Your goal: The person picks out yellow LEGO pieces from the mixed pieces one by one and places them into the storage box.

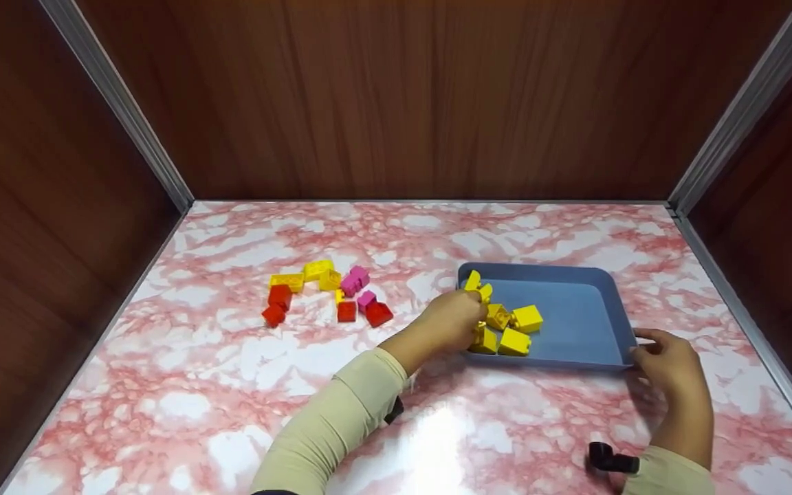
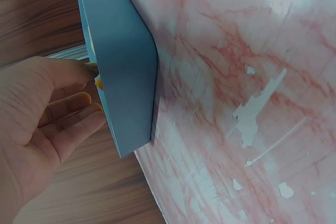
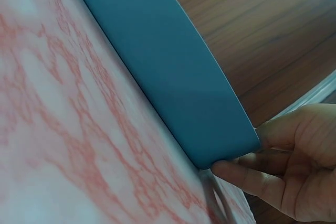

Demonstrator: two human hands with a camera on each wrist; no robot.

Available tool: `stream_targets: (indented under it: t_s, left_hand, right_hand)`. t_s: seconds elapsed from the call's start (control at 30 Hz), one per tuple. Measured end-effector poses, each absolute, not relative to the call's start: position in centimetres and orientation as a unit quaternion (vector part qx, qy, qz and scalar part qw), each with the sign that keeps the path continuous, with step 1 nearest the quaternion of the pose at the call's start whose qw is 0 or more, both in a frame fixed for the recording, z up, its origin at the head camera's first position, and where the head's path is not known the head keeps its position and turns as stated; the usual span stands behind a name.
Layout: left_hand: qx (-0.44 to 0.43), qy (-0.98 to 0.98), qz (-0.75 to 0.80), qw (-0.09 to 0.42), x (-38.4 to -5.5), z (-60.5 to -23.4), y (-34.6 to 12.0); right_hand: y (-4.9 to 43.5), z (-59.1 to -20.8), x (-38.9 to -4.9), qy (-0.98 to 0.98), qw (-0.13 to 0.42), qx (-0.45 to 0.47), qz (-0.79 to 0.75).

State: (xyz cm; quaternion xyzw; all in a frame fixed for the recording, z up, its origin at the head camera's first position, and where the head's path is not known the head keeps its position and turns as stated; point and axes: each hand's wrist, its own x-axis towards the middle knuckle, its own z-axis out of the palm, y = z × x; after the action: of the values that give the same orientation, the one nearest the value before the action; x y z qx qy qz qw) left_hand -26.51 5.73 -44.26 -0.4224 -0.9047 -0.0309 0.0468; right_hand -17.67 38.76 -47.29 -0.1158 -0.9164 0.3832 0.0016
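A shallow blue-grey tray [image 1: 568, 316] rests on the table, with several yellow toy bricks [image 1: 515, 342] gathered in its left part. My left hand [image 1: 461, 320] reaches over the left end, its fingers bent among the bricks. In the left wrist view, a bit of yellow brick [image 2: 99, 82] shows by the thumb tip at the rim; whether the hand grips it I cannot tell. At the tray's near right corner, my right hand [image 1: 671, 361] holds the wall. The right wrist view shows one fingertip [image 3: 223, 169] low against that corner.
Left of the tray, loose red [image 1: 379, 314], pink [image 1: 355, 280] and yellow bricks [image 1: 318, 269] lie in a group on the marbled tabletop [image 1: 231, 392]. Brown wood-grain panels [image 1: 430, 103] stand at the back and both sides.
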Motion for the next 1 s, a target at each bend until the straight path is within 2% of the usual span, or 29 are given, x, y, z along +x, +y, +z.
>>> stream_targets:
  t_s: [0.43,0.77,1.0]
  left_hand:
    - [-0.41,-0.906,-0.083,0.063,-26.4,-44.0,2.7]
    - [-0.38,-0.921,-0.076,0.036,-26.4,-44.1,-0.2]
    - [-0.358,-0.928,-0.093,0.05,-26.4,-44.3,-2.5]
  right_hand:
    - [38.9,-47.3,-17.8,-0.918,0.007,-0.11,0.381]
    - [39.0,-47.4,-17.8,-0.915,-0.005,-0.125,0.384]
    - [38.9,-47.3,-17.8,-0.91,-0.014,-0.129,0.394]
